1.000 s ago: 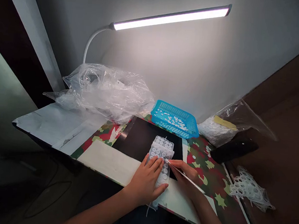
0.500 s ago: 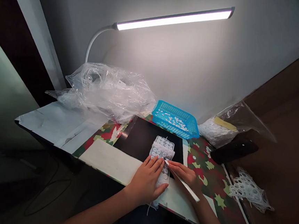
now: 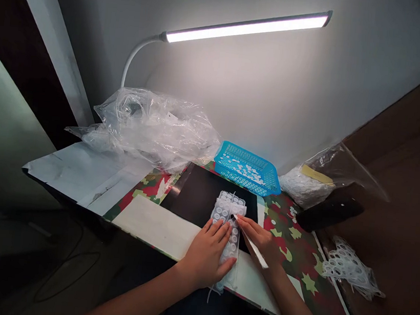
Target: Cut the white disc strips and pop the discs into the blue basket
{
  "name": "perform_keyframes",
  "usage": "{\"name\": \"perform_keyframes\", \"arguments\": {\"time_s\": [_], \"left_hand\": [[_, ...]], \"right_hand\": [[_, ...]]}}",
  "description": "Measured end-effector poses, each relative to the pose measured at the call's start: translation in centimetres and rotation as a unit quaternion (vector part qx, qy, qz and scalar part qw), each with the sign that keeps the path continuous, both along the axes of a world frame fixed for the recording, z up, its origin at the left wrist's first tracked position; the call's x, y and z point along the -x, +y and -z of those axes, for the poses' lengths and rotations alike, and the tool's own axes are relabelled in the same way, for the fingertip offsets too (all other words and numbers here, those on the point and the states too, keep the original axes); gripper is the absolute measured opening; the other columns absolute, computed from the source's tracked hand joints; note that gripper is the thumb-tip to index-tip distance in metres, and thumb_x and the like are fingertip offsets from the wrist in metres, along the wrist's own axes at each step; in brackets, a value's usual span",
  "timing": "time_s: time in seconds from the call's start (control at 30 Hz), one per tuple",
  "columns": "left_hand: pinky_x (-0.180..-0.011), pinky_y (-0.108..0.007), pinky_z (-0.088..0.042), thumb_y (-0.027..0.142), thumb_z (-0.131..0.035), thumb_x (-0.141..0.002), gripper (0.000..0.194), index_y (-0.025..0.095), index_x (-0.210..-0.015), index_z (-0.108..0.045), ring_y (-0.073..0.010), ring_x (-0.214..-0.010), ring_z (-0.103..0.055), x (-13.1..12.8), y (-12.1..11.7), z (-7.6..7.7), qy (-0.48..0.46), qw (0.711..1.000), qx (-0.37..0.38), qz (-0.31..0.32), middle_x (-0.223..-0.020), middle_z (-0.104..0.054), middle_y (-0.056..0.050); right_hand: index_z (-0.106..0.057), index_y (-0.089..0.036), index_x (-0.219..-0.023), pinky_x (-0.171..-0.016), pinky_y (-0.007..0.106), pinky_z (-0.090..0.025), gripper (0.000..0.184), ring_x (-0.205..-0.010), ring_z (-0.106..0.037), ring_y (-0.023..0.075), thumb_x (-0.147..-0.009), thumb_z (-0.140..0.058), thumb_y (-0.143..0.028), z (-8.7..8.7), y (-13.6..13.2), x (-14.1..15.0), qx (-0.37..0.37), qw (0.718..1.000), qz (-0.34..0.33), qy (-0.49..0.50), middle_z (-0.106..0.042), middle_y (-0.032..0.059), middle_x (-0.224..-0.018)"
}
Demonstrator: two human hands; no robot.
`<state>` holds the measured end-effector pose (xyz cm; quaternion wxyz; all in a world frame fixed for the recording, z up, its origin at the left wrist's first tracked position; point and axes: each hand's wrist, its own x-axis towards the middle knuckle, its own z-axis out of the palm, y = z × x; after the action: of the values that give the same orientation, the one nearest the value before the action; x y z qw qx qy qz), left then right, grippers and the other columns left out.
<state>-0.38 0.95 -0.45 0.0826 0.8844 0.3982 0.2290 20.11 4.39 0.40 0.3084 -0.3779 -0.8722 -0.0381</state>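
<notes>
A narrow translucent plastic tray point(image 3: 235, 235) with rows of round white rings lies lengthwise before me, partly on a black sheet point(image 3: 196, 190). My left hand point(image 3: 207, 250) rests on its left side, fingers stretched out and the thumb across its lower part. A whitish strip point(image 3: 240, 209) crosses the tray's upper part. My right hand point(image 3: 258, 234) is closed round a slim white pen-like tool point(image 3: 256, 251). Its dark tip is at the tray, just beyond my left fingertips; whether it touches a ring I cannot tell.
Behind the sheet stands a blue basket point(image 3: 246, 186) with small white pieces. Clear plastic bags point(image 3: 153, 128) pile up at the back left, and another bag point(image 3: 308, 188) is at the right. A dark cylindrical object point(image 3: 330, 212) and white perforated scraps point(image 3: 350, 270) lie rightward. A lamp point(image 3: 249, 27) hangs above.
My right hand has moved slightly up and left along the tray, taking the tool's tip farther away from me. The tool stands at a steeper slant. My left hand stays nearly in place.
</notes>
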Motion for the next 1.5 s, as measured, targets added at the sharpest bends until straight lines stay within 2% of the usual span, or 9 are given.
{"name": "perform_keyframes", "arguments": {"time_s": [0.13,0.3,0.4,0.57,0.87,1.03,1.17,1.3,1.5], "left_hand": [[-0.108,-0.043,-0.025,0.053,-0.03,-0.092,0.064,0.009,-0.137,-0.041,-0.0274,-0.13,-0.037,0.0,-0.1,0.1,-0.001,1.0,0.007,0.001,-0.142,-0.041,-0.011],[-0.11,-0.043,-0.021,0.053,-0.03,-0.092,0.064,0.01,-0.139,-0.037,-0.0272,-0.133,-0.033,0.0,-0.1,0.4,-0.008,1.0,0.012,0.001,-0.143,-0.039,-0.01],[-0.111,-0.043,-0.021,0.053,-0.031,-0.092,0.064,0.01,-0.139,-0.037,-0.0273,-0.133,-0.032,0.0,-0.1,0.4,-0.006,1.0,0.016,0.0,-0.144,-0.038,-0.01],[-0.111,-0.041,-0.022,0.053,-0.035,-0.091,0.061,0.01,-0.132,-0.046,-0.0258,-0.131,-0.036,-0.2,-0.2,0.6,-0.022,1.0,-0.004,-0.011,-0.139,-0.045,-0.01],[-0.112,-0.04,-0.022,0.053,-0.037,-0.09,0.058,0.012,-0.129,-0.05,-0.0242,-0.132,-0.035,-0.3,-0.2,0.9,-0.048,0.999,-0.008,-0.018,-0.137,-0.048,-0.009],[-0.112,-0.04,-0.022,0.053,-0.037,-0.09,0.059,0.011,-0.129,-0.049,-0.0243,-0.132,-0.035,-0.3,-0.3,0.7,-0.046,0.999,-0.002,-0.018,-0.136,-0.049,-0.009],[-0.11,-0.042,-0.024,0.052,-0.038,-0.089,0.061,0.009,-0.133,-0.046,-0.0271,-0.132,-0.035,0.0,-0.3,0.2,-0.018,1.0,0.002,-0.006,-0.139,-0.045,-0.011],[-0.11,-0.042,-0.026,0.053,-0.037,-0.09,0.063,0.009,-0.135,-0.043,-0.0269,-0.131,-0.036,0.2,-0.1,0.0,-0.014,1.0,-0.007,-0.004,-0.141,-0.042,-0.011],[-0.108,-0.044,-0.03,0.052,-0.04,-0.089,0.059,0.011,-0.129,-0.05,-0.0273,-0.126,-0.043,0.0,-0.2,0.2,-0.03,0.999,-0.021,-0.012,-0.136,-0.048,-0.012]], "right_hand": [[-0.063,-0.022,-0.104,-0.08,0.031,-0.058,0.021,-0.092,-0.068,0.0192,-0.09,-0.05,-0.014,-0.4,-0.4,0.0,0.03,0.999,-0.005,0.043,-0.07,0.006,-0.103],[-0.062,-0.022,-0.089,-0.066,0.027,-0.057,0.007,-0.072,-0.068,0.0159,-0.086,-0.058,-0.017,-1.6,-1.8,0.6,0.063,0.988,0.053,0.133,-0.07,0.0014,-0.082],[-0.062,-0.022,-0.091,-0.07,0.027,-0.057,0.008,-0.076,-0.068,0.0164,-0.086,-0.057,-0.017,-1.8,-1.6,1.2,0.091,0.985,0.022,0.143,-0.07,0.0021,-0.086],[-0.063,-0.023,-0.099,-0.078,0.032,-0.057,0.014,-0.087,-0.068,0.0191,-0.09,-0.052,-0.021,-0.8,-0.3,1.7,0.145,0.979,-0.032,0.141,-0.07,0.0044,-0.095],[-0.064,-0.022,-0.1,-0.08,0.032,-0.058,0.017,-0.091,-0.067,0.0192,-0.091,-0.05,-0.02,-0.2,-0.2,1.4,0.134,0.981,-0.055,0.127,-0.07,0.0058,-0.098],[-0.063,-0.02,-0.11,-0.08,0.029,-0.058,0.025,-0.095,-0.067,0.0192,-0.091,-0.048,-0.015,-0.4,0.0,1.5,0.071,0.993,-0.076,0.058,-0.068,0.0083,-0.105],[-0.062,-0.02,-0.112,-0.08,0.032,-0.057,0.027,-0.096,-0.067,0.0211,-0.091,-0.045,-0.015,-0.8,0.4,2.1,0.049,0.997,-0.047,0.025,-0.068,0.0102,-0.106],[-0.062,-0.021,-0.108,-0.079,0.034,-0.057,0.025,-0.094,-0.066,0.0221,-0.092,-0.042,-0.017,-1.5,1.0,2.9,0.059,0.998,-0.015,0.03,-0.067,0.011,-0.104],[-0.06,-0.022,-0.09,-0.069,0.026,-0.056,0.013,-0.076,-0.067,0.0162,-0.092,-0.047,-0.022,-2.9,0.5,2.8,0.132,0.988,-0.007,0.077,-0.068,0.0036,-0.084]]}}
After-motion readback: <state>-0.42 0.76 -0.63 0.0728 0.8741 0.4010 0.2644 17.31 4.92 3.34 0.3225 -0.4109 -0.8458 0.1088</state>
